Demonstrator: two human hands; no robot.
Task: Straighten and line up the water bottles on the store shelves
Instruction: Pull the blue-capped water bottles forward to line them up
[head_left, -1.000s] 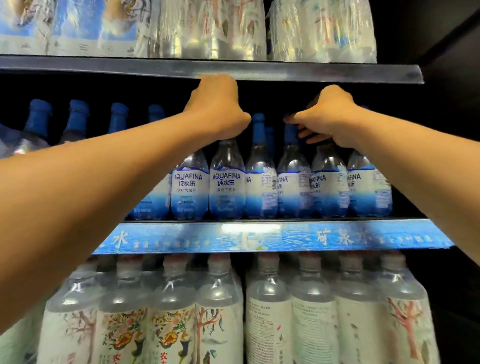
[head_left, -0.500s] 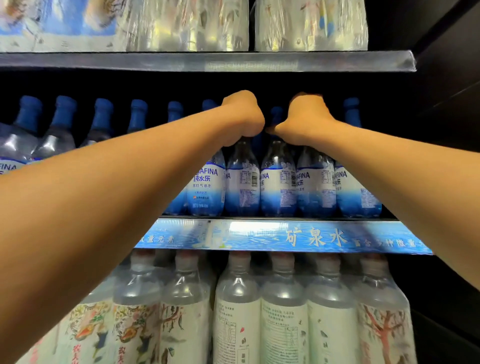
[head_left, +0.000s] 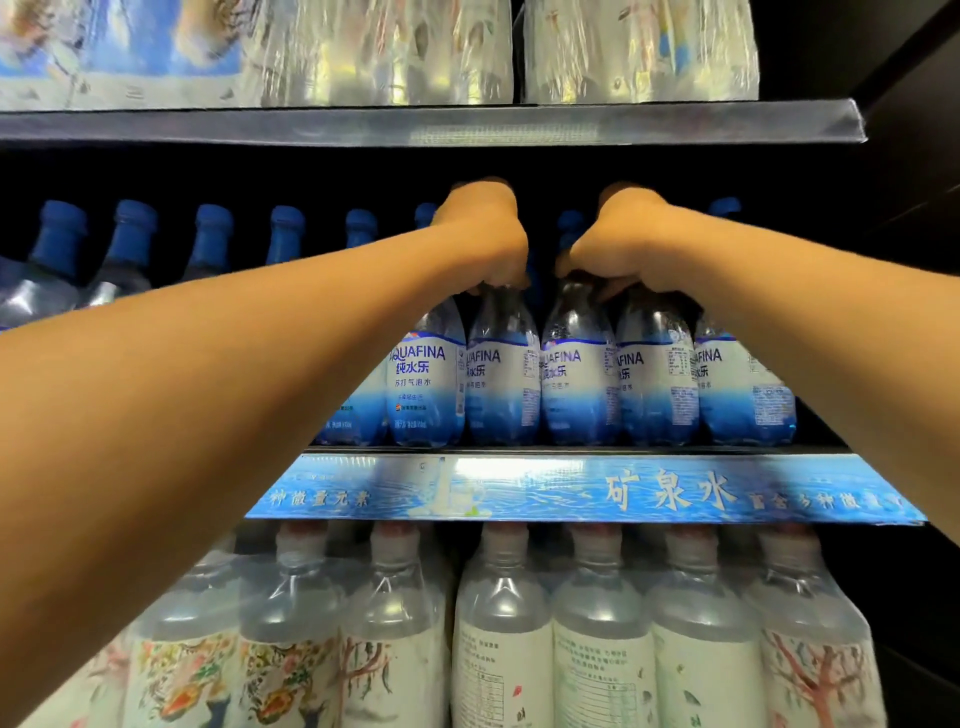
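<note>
The clear plastic water bottles with blue caps and blue-and-white labels (head_left: 579, 364) stand in a row on the middle shelf (head_left: 571, 488), which has a blue strip along its front edge. Each bottle stands straight up, so its long line runs from the shelf up to its cap. The labels near the middle face mostly forward.

Both hands are right on top of this row. The left hand (head_left: 485, 239) is closed around the neck of one bottle (head_left: 501, 364). The right hand (head_left: 618, 244) is closed around the neck of the next bottle, and it may also touch the one beside that. The two hands are near each other but apart. Each held bottle hangs straight below its hand, so a small turn or pull would probably line it up with the others.

More blue caps (head_left: 210, 228) run off to the left. Bigger wrapped bottles with flower pictures (head_left: 498, 623) sit on the shelf below.
</note>
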